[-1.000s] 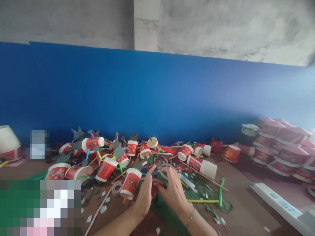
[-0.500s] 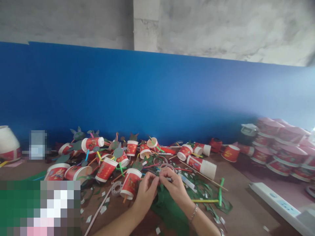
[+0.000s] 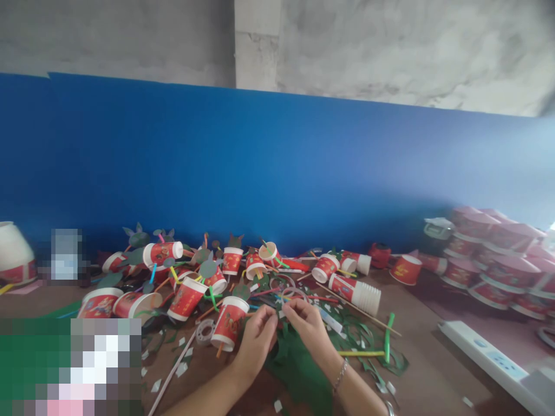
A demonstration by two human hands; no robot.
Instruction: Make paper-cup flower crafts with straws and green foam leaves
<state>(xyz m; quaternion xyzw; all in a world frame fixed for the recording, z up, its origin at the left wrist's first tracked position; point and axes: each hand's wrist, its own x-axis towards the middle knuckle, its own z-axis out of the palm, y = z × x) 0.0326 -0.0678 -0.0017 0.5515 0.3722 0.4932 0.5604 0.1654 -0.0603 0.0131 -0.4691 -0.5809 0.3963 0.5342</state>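
My left hand point(image 3: 258, 340) and my right hand point(image 3: 309, 327) meet fingertip to fingertip low in the middle of the view. Between them they pinch a small white scrap point(image 3: 281, 315); what it is made of I cannot tell. Both hands hover over a crumpled dark green paper sheet point(image 3: 297, 372) on the brown table point(image 3: 433, 370). A bracelet shows on my right wrist. Just left of my left hand lies a red-and-white paper cup point(image 3: 229, 322) on its side, and a clear tape roll point(image 3: 205, 331) rests beside it.
Many red cups with straws and green paper shapes point(image 3: 186, 271) are piled behind the hands. A stack of cups point(image 3: 356, 292) lies to the right, with green point(image 3: 388, 335) and yellow point(image 3: 359, 353) straws. Red bowls point(image 3: 498, 254) and a white power strip point(image 3: 489, 353) sit far right. A blue wall backs the table.
My hands were spread flat on the green paper. Their fingers have since curled together, lifted a little, and now pinch the small white scrap.
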